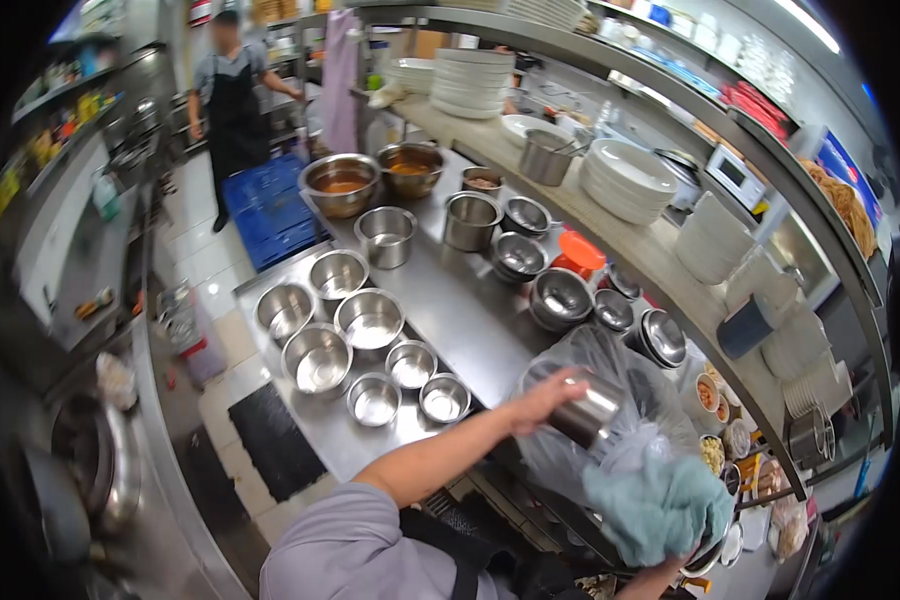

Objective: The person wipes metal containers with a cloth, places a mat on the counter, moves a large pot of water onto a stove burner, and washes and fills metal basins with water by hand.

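My left hand is closed on a steel pot, which is tipped on its side above a clear plastic bag. Beside the pot, a green cloth lies draped over my right hand; that hand's fingers are mostly hidden under it. Several empty-looking steel pots stand grouped on the steel counter to the left. Farther back are two steel bowls with orange-brown contents, one of them at the counter's left edge.
A person in a dark apron stands at the back left near a blue bin. White plates are stacked on the shelf along the right. Stacked steel bowls stand below it. Cooking equipment lines the far left.
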A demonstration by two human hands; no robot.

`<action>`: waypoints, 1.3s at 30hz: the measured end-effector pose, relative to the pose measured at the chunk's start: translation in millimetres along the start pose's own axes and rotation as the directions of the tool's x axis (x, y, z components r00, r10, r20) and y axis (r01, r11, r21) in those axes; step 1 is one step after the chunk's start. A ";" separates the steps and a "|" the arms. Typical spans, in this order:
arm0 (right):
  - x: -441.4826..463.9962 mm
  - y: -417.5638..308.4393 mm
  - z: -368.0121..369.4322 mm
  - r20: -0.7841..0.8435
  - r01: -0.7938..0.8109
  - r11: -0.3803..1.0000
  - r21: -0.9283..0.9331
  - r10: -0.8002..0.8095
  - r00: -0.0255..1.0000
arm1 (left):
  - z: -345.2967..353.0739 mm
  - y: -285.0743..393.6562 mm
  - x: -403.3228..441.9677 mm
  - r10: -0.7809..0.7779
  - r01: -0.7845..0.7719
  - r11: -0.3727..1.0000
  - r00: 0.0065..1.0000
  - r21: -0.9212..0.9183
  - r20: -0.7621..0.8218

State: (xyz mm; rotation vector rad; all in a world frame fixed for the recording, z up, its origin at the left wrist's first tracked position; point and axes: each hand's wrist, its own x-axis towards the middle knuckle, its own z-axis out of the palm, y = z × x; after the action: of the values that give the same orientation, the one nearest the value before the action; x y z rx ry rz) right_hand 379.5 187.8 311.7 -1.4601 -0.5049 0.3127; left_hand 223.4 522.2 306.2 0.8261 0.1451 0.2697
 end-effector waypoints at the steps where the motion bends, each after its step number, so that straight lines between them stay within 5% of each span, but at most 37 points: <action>1: -3.2 10.6 -3.2 0.023 0.062 0.994 -0.093 -0.061 0.998 | 23.8 -25.0 -8.1 -0.119 0.127 0.987 0.989 -0.098 0.083; 3: -16.3 41.4 -6.8 0.129 0.258 0.883 -0.393 -0.224 0.966 | 71.7 -76.4 -21.7 -0.234 0.261 0.952 0.957 -0.161 0.172; 6: -51.7 85.6 -28.2 0.309 0.554 0.456 -0.697 -0.506 0.805 | 111.0 -117.4 -38.3 -0.226 0.241 0.968 0.960 -0.074 0.167; 8: -66.0 108.5 -56.8 0.312 0.579 0.358 -0.732 -0.579 0.753 | 135.6 -122.1 -56.1 -0.185 0.121 0.960 0.950 0.251 0.250; 9: -71.5 120.4 -70.1 0.304 0.570 0.390 -0.723 -0.561 0.770 | 146.2 -129.9 -58.7 -0.200 0.142 0.956 0.956 0.256 0.217; 10: -64.1 133.2 -94.2 0.344 0.514 0.585 -0.627 -0.384 0.857 | 157.8 -132.6 -64.8 -0.197 0.144 0.958 0.959 0.246 0.205; 12: -53.2 149.1 -131.2 0.360 0.303 0.806 -0.508 -0.121 0.925 | 182.0 -118.6 -76.0 -0.170 0.036 0.877 0.956 0.480 0.239; 17: -54.2 95.7 -106.4 0.214 0.221 0.929 -0.297 -0.161 0.964 | 211.4 -96.7 -103.8 -0.016 -0.262 0.646 0.935 0.717 0.356; 21: -60.3 49.4 -48.4 0.269 0.201 0.976 -0.081 -0.173 0.947 | 226.1 -67.6 -144.8 0.120 -0.463 0.458 0.878 0.759 0.463; 26: -72.7 14.8 17.1 0.467 0.164 0.985 0.058 -0.172 0.867 | 180.1 -32.7 -187.4 0.103 -0.372 0.447 0.925 0.813 0.366; 28: -86.0 8.6 42.3 0.550 0.163 0.985 0.061 -0.169 0.818 | 166.3 -29.8 -212.5 0.031 -0.134 0.652 0.988 0.746 0.150; 30: -103.1 4.7 70.5 0.622 0.188 0.981 0.041 -0.172 0.764 | 144.9 -49.3 -217.6 0.088 -0.091 0.650 0.995 0.754 0.044; 32: -121.8 2.8 97.8 0.683 0.242 0.970 0.011 -0.184 0.707 | 134.7 -53.1 -226.3 -0.072 0.189 0.841 0.968 0.506 -0.242; 35: -143.0 5.2 116.9 0.753 0.320 0.947 -0.032 -0.188 0.630 | 116.6 -72.0 -245.5 0.031 0.019 0.948 0.988 0.319 -0.149; 39: -150.5 0.1 108.2 0.771 0.334 0.941 -0.061 -0.168 0.614 | 124.4 -58.1 -263.1 0.109 -0.067 0.917 0.990 0.392 -0.086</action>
State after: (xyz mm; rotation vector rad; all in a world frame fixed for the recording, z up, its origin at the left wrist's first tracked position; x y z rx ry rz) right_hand 195.9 206.3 295.0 -1.3757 -1.4638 0.6738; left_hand 11.1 320.1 352.5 1.2166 0.2680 0.3778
